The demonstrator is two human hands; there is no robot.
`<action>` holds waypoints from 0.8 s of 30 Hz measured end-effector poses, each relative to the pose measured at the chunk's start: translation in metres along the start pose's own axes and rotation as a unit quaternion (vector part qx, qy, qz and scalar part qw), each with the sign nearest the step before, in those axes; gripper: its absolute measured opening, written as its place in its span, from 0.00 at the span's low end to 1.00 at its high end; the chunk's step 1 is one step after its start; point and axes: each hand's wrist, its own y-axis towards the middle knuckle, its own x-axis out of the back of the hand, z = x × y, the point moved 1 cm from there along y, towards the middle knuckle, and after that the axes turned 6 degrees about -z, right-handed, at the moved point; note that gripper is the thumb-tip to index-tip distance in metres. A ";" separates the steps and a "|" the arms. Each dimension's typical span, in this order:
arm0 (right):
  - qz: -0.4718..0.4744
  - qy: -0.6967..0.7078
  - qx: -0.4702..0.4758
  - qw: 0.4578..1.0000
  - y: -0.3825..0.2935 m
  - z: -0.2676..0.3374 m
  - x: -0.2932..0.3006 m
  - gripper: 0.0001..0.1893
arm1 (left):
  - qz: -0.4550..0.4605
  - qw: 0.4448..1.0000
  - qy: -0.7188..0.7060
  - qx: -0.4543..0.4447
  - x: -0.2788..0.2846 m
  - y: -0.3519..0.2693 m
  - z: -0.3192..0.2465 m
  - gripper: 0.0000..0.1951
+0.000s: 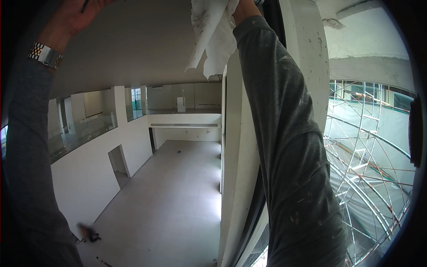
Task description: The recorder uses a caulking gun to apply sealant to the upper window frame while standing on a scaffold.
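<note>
My left hand (87, 16) is raised at the top left, its fingers cut off by the picture's upper edge. A thin dark piece (85, 6) lies against its palm; whether it is gripped does not show. A metal-link wristwatch band (45, 55) circles that wrist. From my right hand (245, 10), at the top centre, hangs a white, ragged-edged cloth or sheet (213, 36) with dark smudges. The fingers there are out of view. My right sleeve, dark grey with pale marks, runs along a pale window frame or wall edge (240, 140).
Far below spreads a pale floor (166, 187) of a tall hall. A blurred person (87, 232) is low on it at lower left. Glass-fronted openings (90, 126) top the left wall. Outside at right stands metal scaffolding (362, 133) before pale sheeting.
</note>
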 end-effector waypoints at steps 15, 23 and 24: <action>-0.062 -0.056 -0.004 0.997 0.004 0.000 0.005 0.43 | 0.008 0.999 0.017 -0.033 0.002 -0.008 -0.003 0.11; -0.059 0.020 0.008 0.998 -0.001 -0.004 -0.008 0.43 | 0.016 0.999 -0.003 -0.033 -0.018 -0.023 -0.008 0.12; -0.060 0.044 -0.004 0.997 -0.002 -0.005 -0.013 0.42 | 0.021 0.998 -0.027 -0.046 -0.022 -0.027 -0.011 0.12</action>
